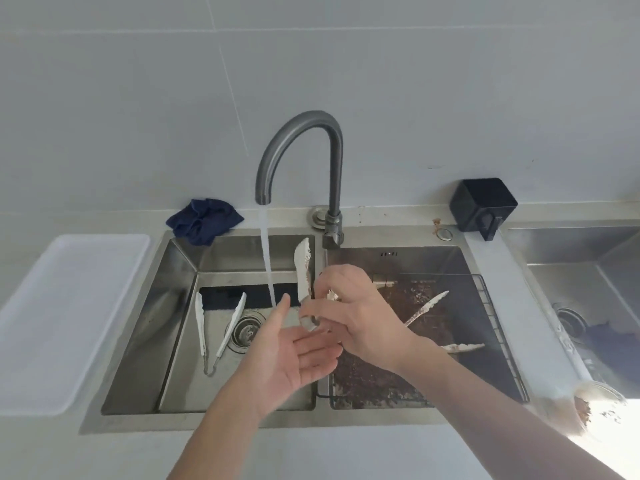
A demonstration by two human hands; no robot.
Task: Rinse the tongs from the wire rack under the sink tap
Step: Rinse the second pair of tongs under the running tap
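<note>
My right hand grips a pair of soiled white tongs upright, tips pointing up, just right of the water stream running from the grey tap. My left hand is open, palm up, under the tongs' hinge end, fingertips near the stream. A clean-looking pair of white tongs lies in the left basin beside the drain. Another dirty pair rests on the wire rack in the right basin.
A white tray sits on the counter at left. A dark blue cloth lies behind the left basin. A black box stands at the back right. A second sink is at far right, with a soiled object near it.
</note>
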